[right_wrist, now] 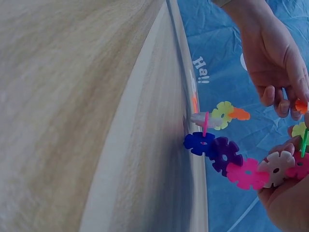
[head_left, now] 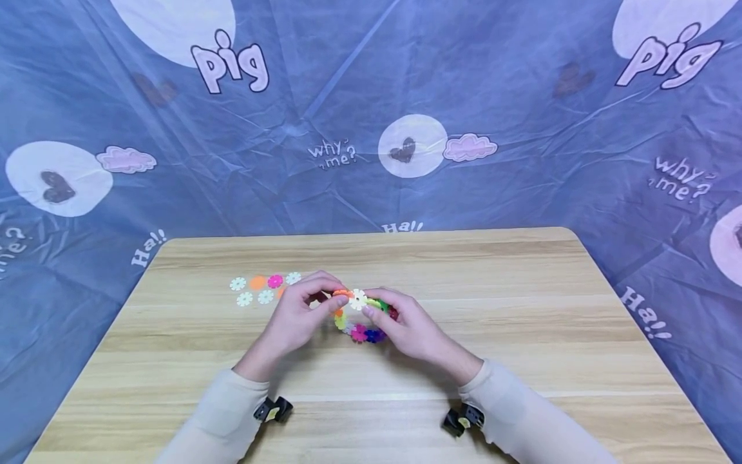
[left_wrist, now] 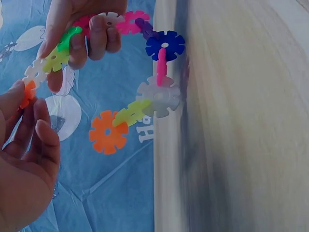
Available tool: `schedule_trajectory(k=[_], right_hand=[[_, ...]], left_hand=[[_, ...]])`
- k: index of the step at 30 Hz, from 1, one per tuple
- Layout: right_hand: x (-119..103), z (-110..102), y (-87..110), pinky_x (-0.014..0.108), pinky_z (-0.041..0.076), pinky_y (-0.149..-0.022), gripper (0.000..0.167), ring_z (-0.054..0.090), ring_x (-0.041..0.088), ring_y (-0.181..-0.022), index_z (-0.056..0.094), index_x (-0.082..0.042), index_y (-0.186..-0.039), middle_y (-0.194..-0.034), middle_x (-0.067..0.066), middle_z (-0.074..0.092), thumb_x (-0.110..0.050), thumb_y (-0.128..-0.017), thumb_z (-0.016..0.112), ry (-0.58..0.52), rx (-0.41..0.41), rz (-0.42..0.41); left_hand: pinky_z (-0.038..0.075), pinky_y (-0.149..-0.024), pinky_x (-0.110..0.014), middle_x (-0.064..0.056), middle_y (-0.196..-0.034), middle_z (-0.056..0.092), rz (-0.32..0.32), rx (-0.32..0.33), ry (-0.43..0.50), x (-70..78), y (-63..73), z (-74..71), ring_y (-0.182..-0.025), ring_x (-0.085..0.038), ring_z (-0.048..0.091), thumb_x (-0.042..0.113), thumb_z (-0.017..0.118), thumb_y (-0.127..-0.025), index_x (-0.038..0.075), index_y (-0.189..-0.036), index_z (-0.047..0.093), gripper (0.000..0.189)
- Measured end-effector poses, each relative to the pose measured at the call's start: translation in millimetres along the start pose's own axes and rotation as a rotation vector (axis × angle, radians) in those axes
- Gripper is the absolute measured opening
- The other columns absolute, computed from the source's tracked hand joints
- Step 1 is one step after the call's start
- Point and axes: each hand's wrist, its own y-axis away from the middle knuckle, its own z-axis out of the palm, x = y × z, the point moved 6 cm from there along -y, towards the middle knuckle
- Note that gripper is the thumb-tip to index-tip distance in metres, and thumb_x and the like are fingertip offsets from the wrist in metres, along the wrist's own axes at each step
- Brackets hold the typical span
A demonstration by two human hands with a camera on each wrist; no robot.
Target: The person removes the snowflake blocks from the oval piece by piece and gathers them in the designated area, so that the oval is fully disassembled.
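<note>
A chain of colourful notched plastic snowflake discs hangs in a curve between both hands, just over the table. My left hand [head_left: 298, 312] pinches an orange disc [left_wrist: 29, 94] between thumb and fingers, against a white disc [head_left: 359, 299] at the chain's upper end. My right hand [head_left: 411, 325] grips the chain by the neighbouring yellow disc [left_wrist: 57, 60] and green disc [left_wrist: 70, 38], its fingers curled round further links. From there the chain runs through a dark blue disc [left_wrist: 165, 52] to a free end, an orange disc [left_wrist: 108, 140] hanging below the left hand's fingers.
Several loose discs lie on the wooden table [head_left: 174, 361] left of the hands, among them a white disc [head_left: 245, 298], an orange disc [head_left: 257, 283] and a pink disc [head_left: 275, 281]. A blue printed cloth [head_left: 359, 77] hangs behind the table's far edge and at its sides.
</note>
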Motion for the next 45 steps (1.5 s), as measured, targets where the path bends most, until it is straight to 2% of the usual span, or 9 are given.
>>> schedule_trajectory(k=[11, 17, 20, 24, 27, 31, 35, 39, 45], right_hand=[[-2, 2, -2.0, 0.038, 0.057, -0.106, 0.035, 0.071, 0.022, -0.115, 0.067, -0.006, -0.142, -0.129, 0.008, 0.075, -0.021, -0.111, 0.062, 0.024, 0.013, -0.015], [-2, 3, -2.4, 0.04, 0.056, -0.108, 0.035, 0.071, 0.023, -0.117, 0.068, -0.007, -0.141, -0.13, 0.008, 0.075, -0.021, -0.11, 0.063, 0.025, 0.015, -0.017], [-2, 4, -2.6, 0.04, 0.056, -0.108, 0.035, 0.071, 0.023, -0.118, 0.068, -0.006, -0.141, -0.131, 0.009, 0.075, -0.02, -0.11, 0.064, 0.025, 0.015, -0.021], [-2, 4, -2.8, 0.04, 0.056, -0.108, 0.035, 0.071, 0.023, -0.119, 0.068, -0.006, -0.141, -0.131, 0.009, 0.075, -0.02, -0.109, 0.064, 0.023, 0.016, -0.025], [-2, 4, -2.6, 0.041, 0.056, -0.108, 0.035, 0.071, 0.024, -0.118, 0.068, -0.006, -0.142, -0.13, 0.008, 0.075, -0.02, -0.11, 0.064, 0.024, 0.016, -0.027], [-2, 4, -2.2, 0.044, 0.055, -0.11, 0.036, 0.07, 0.025, -0.121, 0.067, -0.006, -0.142, -0.132, 0.009, 0.074, -0.022, -0.11, 0.063, 0.026, 0.018, -0.018], [-1, 4, -1.9, 0.046, 0.054, -0.112, 0.036, 0.07, 0.027, -0.125, 0.067, -0.006, -0.142, -0.135, 0.009, 0.073, -0.022, -0.111, 0.063, 0.027, 0.02, -0.01], [0, 4, -1.9, 0.049, 0.054, -0.114, 0.035, 0.069, 0.028, -0.127, 0.068, -0.006, -0.142, -0.135, 0.01, 0.073, -0.021, -0.11, 0.063, 0.028, 0.024, -0.007], [0, 5, -2.4, 0.051, 0.052, -0.115, 0.035, 0.069, 0.028, -0.128, 0.068, -0.005, -0.141, -0.136, 0.01, 0.073, -0.019, -0.109, 0.065, 0.016, 0.023, -0.006]], left_hand=[[0.054, -0.072, -0.023, -0.006, -0.098, 0.075, 0.056, 0.067, -0.063, 2.9, 1.3, 1.2, -0.081, -0.008, 0.062, 0.007, 0.076, -0.1, 0.003, -0.1, 0.078, 0.005], [0.052, -0.066, -0.024, -0.006, -0.094, 0.072, 0.162, 0.093, -0.175, 8.0, 0.8, 4.4, -0.076, -0.008, 0.056, 0.004, 0.074, -0.1, 0.003, -0.096, 0.073, 0.003], [0.053, -0.067, -0.025, -0.005, -0.093, 0.071, 0.222, 0.116, -0.241, 11.5, 1.2, 6.0, -0.077, -0.009, 0.057, 0.0, 0.074, -0.099, 0.004, -0.096, 0.071, 0.005], [0.056, -0.073, -0.025, -0.006, -0.094, 0.071, 0.252, 0.128, -0.28, 13.8, 1.4, 7.6, -0.082, -0.012, 0.061, -0.002, 0.073, -0.097, 0.003, -0.096, 0.07, 0.006], [0.055, -0.072, -0.025, -0.006, -0.094, 0.07, 0.239, 0.124, -0.272, 13.2, 1.8, 7.5, -0.081, -0.012, 0.061, -0.001, 0.073, -0.098, 0.003, -0.097, 0.07, 0.006], [0.05, -0.065, -0.023, -0.004, -0.094, 0.07, 0.203, 0.125, -0.214, 10.1, 2.8, 4.5, -0.076, -0.008, 0.056, 0.0, 0.074, -0.099, 0.004, -0.099, 0.071, 0.004], [0.047, -0.063, -0.022, -0.003, -0.092, 0.071, 0.204, 0.134, -0.169, 9.3, 4.6, -0.3, -0.073, -0.007, 0.053, 0.0, 0.076, -0.097, 0.005, -0.099, 0.073, 0.006], [0.049, -0.065, -0.023, -0.005, -0.094, 0.073, 0.207, 0.138, -0.152, 6.9, 5.2, -5.6, -0.075, -0.008, 0.055, 0.0, 0.075, -0.098, 0.004, -0.101, 0.075, 0.005], [0.053, -0.073, -0.023, -0.008, -0.101, 0.075, 0.14, 0.152, -0.155, -1.6, 5.1, -15.1, -0.085, -0.007, 0.061, 0.001, 0.071, -0.102, 0.003, -0.105, 0.077, 0.008]])
